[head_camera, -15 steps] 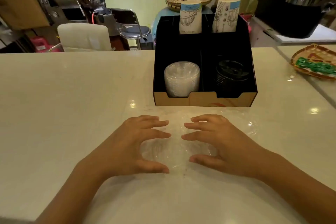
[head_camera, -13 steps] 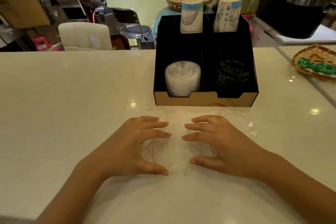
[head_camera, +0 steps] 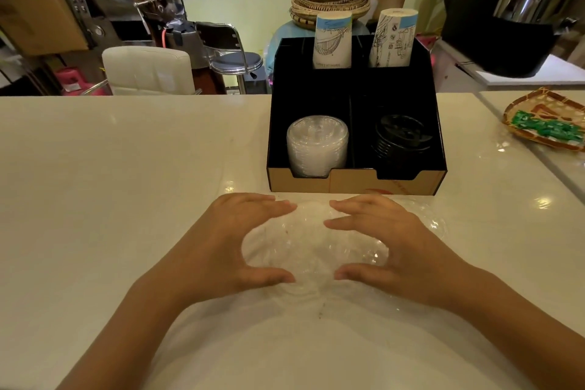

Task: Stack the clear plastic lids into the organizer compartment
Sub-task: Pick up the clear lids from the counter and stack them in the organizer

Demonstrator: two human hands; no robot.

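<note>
A loose pile of clear plastic lids point(head_camera: 311, 244) lies on the white counter in front of the black organizer point(head_camera: 356, 182). My left hand point(head_camera: 228, 241) cups the pile's left side, my right hand point(head_camera: 399, 244) cups its right side, and fingers and thumbs press against the lids. One clear lid point(head_camera: 432, 220) pokes out beyond my right hand. The organizer's front left compartment holds a stack of clear lids point(head_camera: 316, 146). The front right compartment holds black lids point(head_camera: 400, 136).
Two sleeves of paper cups point(head_camera: 332, 41) stand in the organizer's back compartments. A woven tray with green items point(head_camera: 544, 120) lies on the counter at the right. A dark machine point(head_camera: 512, 19) overhangs the back right. Chairs stand behind the counter.
Both hands have closed in slightly around the pile, gathering the lids tighter between them.
</note>
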